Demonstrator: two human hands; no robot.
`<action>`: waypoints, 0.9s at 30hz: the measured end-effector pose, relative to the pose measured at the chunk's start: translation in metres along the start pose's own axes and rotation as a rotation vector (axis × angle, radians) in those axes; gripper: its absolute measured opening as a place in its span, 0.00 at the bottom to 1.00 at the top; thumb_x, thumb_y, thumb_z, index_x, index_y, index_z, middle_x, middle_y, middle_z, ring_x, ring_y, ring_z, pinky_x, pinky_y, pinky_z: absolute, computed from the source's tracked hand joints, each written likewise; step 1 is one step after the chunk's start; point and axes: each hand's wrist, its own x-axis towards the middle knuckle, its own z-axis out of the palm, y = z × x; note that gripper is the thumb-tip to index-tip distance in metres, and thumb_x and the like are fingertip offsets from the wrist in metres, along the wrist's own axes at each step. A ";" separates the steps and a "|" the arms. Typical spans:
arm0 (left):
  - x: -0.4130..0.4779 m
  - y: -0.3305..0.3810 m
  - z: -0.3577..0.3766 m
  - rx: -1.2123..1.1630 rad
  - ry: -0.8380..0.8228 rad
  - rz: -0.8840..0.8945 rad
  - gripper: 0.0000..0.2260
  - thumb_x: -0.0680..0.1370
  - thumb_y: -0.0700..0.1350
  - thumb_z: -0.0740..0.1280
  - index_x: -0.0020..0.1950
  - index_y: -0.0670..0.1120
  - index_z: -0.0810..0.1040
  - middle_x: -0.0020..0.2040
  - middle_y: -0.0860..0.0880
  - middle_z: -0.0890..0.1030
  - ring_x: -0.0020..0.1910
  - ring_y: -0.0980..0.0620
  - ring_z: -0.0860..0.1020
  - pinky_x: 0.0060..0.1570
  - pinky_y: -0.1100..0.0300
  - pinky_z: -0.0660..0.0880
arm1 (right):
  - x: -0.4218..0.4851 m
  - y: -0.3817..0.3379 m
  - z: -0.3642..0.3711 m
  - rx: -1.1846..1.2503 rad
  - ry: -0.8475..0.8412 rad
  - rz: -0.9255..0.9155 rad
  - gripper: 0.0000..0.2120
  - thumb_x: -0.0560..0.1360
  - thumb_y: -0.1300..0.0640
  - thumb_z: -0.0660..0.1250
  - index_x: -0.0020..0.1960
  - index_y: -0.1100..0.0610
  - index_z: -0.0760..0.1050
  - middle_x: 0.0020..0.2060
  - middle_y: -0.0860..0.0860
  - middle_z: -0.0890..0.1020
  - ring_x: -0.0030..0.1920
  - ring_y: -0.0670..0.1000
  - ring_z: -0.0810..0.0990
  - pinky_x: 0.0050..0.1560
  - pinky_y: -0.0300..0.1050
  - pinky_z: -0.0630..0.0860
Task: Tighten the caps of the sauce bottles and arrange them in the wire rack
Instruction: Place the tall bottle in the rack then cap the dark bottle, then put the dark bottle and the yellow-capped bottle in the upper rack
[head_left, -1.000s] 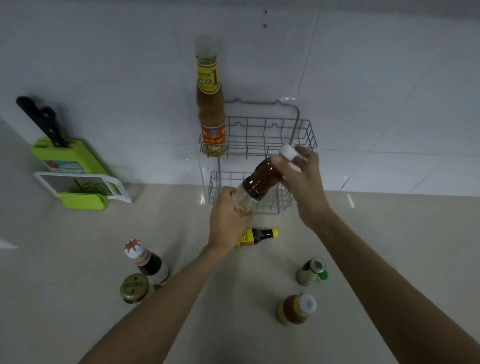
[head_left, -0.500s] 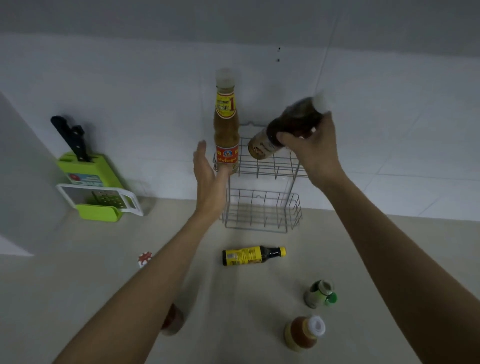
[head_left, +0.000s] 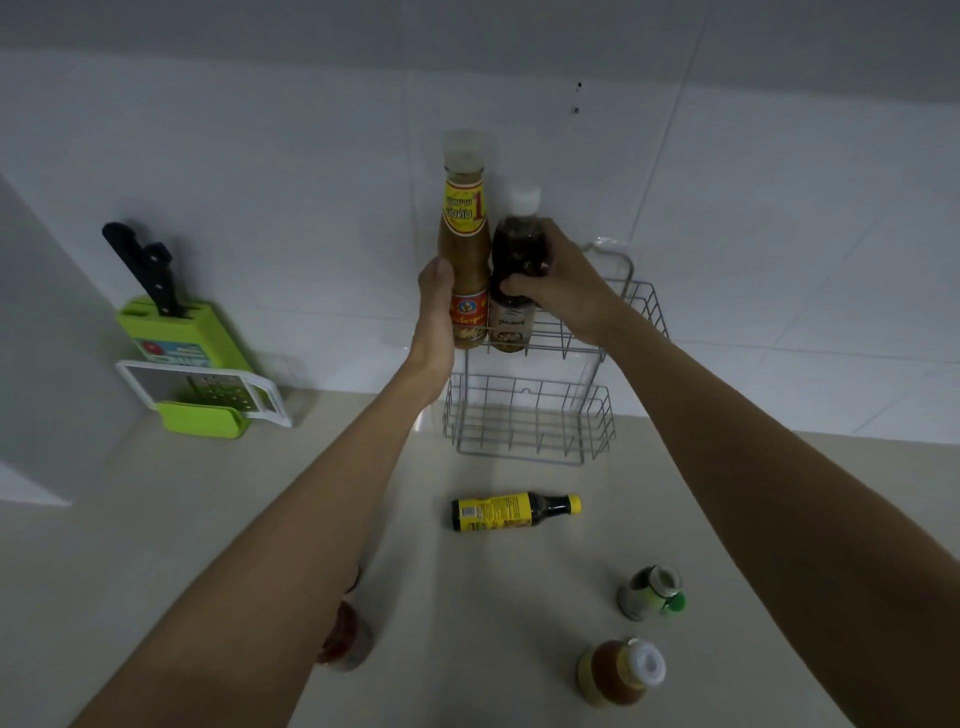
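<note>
The dark bottle (head_left: 519, 270), tilted in midair half a second ago, now stands in the wire rack (head_left: 613, 332) upper tier at 12 o'clock, right hand (head_left: 558, 283) grip wrapped around it, left hand (head_left: 439, 306) grip steadying the tall bottle (head_left: 464, 244).

A home kitchen here, and the signs are all over it: white wall tiles (head_left: 779, 218) behind a pale countertop (head_left: 467, 597), a green knife block (head_left: 179, 332) with black-handled knives (head_left: 145, 270) stuck in it, a grater (head_left: 208, 389) leaning at its foot. Against the wall stands a two-tier wire rack (head_left: 540, 415) with sauce bottles (head_left: 465, 244) in the upper tier, and more bottles (head_left: 511, 512) sit and lie about on the counter, some capped, one lying on its side
</note>
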 end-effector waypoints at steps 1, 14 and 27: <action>-0.001 0.001 -0.001 -0.004 0.000 0.006 0.23 0.84 0.55 0.45 0.76 0.49 0.58 0.69 0.45 0.72 0.57 0.56 0.75 0.42 0.71 0.75 | 0.000 0.002 0.003 -0.024 0.001 0.009 0.27 0.69 0.65 0.70 0.65 0.54 0.65 0.54 0.51 0.78 0.57 0.52 0.78 0.59 0.55 0.78; -0.093 -0.175 -0.008 1.182 -0.440 -0.115 0.29 0.79 0.44 0.63 0.77 0.41 0.56 0.78 0.42 0.56 0.78 0.40 0.51 0.76 0.50 0.51 | -0.117 0.113 0.019 -0.414 0.183 0.044 0.09 0.76 0.68 0.61 0.51 0.58 0.77 0.49 0.50 0.83 0.49 0.52 0.83 0.50 0.45 0.80; -0.123 -0.211 -0.009 1.462 -0.286 0.487 0.24 0.57 0.36 0.80 0.51 0.40 0.78 0.45 0.42 0.81 0.39 0.45 0.81 0.35 0.56 0.78 | -0.167 0.176 0.052 0.230 -0.098 1.171 0.29 0.73 0.34 0.64 0.55 0.60 0.76 0.50 0.58 0.83 0.51 0.57 0.81 0.53 0.50 0.78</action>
